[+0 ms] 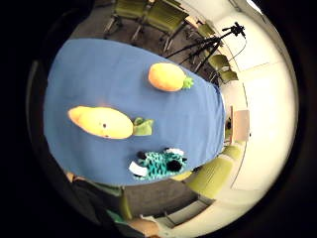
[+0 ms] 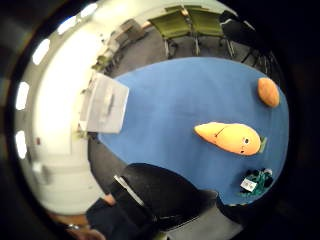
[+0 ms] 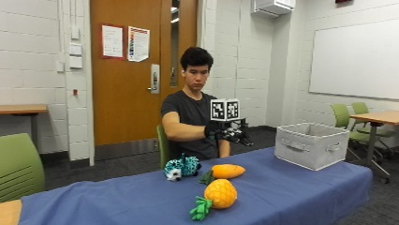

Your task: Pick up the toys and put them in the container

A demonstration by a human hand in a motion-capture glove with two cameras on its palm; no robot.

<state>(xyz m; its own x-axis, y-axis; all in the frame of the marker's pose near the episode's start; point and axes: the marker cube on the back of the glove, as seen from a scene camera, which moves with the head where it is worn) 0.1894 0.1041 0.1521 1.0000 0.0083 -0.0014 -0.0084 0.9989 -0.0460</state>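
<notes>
Three toys — pineapple (image 3: 219, 193), carrot (image 3: 225, 171), teal plush (image 3: 181, 167) — sit on the surface (image 3: 299, 187) below my raised right hand (image 3: 229, 132), container (image 3: 310, 144) apparently unfilled, can't tell finger state.

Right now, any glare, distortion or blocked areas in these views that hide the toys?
Outside view: even room light, no glare; carrot toy, pineapple toy and teal plush show unobstructed. Little finger side palm view: strong fisheye bending of the blue tablecloth, toys clear. Thumb side palm view: same bending, ceiling lights bright at the edge, teal plush small at the rim.
</notes>
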